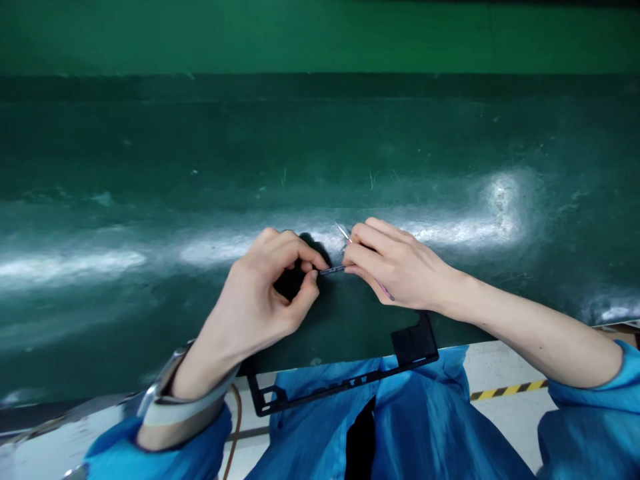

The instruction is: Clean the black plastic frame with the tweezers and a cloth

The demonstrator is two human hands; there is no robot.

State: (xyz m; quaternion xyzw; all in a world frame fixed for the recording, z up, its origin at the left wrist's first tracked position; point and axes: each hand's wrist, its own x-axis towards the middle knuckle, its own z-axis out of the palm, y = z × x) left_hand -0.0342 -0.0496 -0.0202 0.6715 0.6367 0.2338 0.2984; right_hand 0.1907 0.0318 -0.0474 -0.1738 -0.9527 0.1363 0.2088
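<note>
My left hand (267,283) pinches the left end of a small, thin dark strip (333,270) between thumb and forefinger, just above the green bench. At the strip's other end are the fingertips of my right hand (395,263), closed around slim pointed tweezers (343,233). Their silver tip points up and left, and a pinkish end shows below the palm. The middle of the tweezers is hidden by the fingers. Nearer my body, a long black plastic frame (345,385) with slots and a square plate lies across the bench's front edge.
The green bench top (200,160) is scratched and reflects bright light. A lighter green panel (320,37) runs along the back. Below the front edge show a blue garment (425,413), an orange-brown cable (235,433) and yellow-black floor tape (507,391).
</note>
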